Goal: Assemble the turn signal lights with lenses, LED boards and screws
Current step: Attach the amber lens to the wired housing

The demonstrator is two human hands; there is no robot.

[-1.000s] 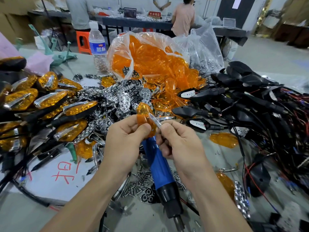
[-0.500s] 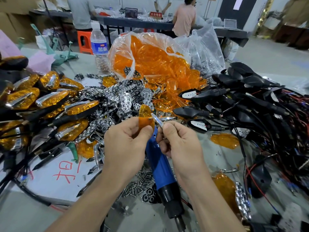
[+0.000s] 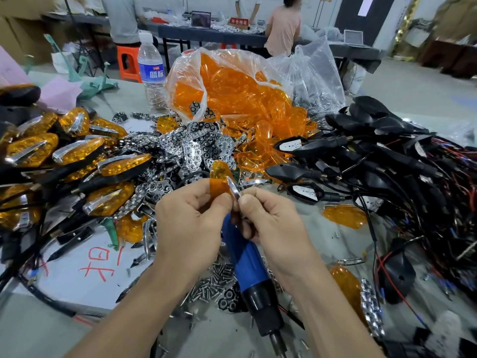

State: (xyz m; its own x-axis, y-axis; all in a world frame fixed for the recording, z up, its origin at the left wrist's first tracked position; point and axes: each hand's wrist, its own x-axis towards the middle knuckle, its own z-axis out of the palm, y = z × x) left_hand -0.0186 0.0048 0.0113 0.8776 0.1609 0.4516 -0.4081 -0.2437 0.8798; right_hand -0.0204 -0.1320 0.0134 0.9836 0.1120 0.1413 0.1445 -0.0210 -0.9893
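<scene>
I hold the orange lens (image 3: 219, 177) up at the middle of the view, above the table (image 3: 38, 326). My left hand (image 3: 191, 220) pinches its lower edge between the thumb and curled fingers. My right hand (image 3: 271, 220) pinches a thin chrome strip (image 3: 233, 188) between thumb and forefinger, with its other fingers curled under. The strip lies against the lens's right edge, and my two thumb tips sit close together.

Just below my hands runs a blue electric screwdriver (image 3: 247, 257), black end and bit toward me; its upper end is hidden behind my hands. A scatter of screws (image 3: 214, 280) lies on the table beside it.

Farther out, chrome reflector pieces (image 3: 191, 151) are heaped behind the lens. Behind them a clear bag (image 3: 232, 83) spills more orange lenses. Finished amber lights (image 3: 77, 156) are piled on the left. Black housings (image 3: 361, 151) with tangled wires are piled on the right. A water bottle (image 3: 151, 71) stands upright beside the bag.
</scene>
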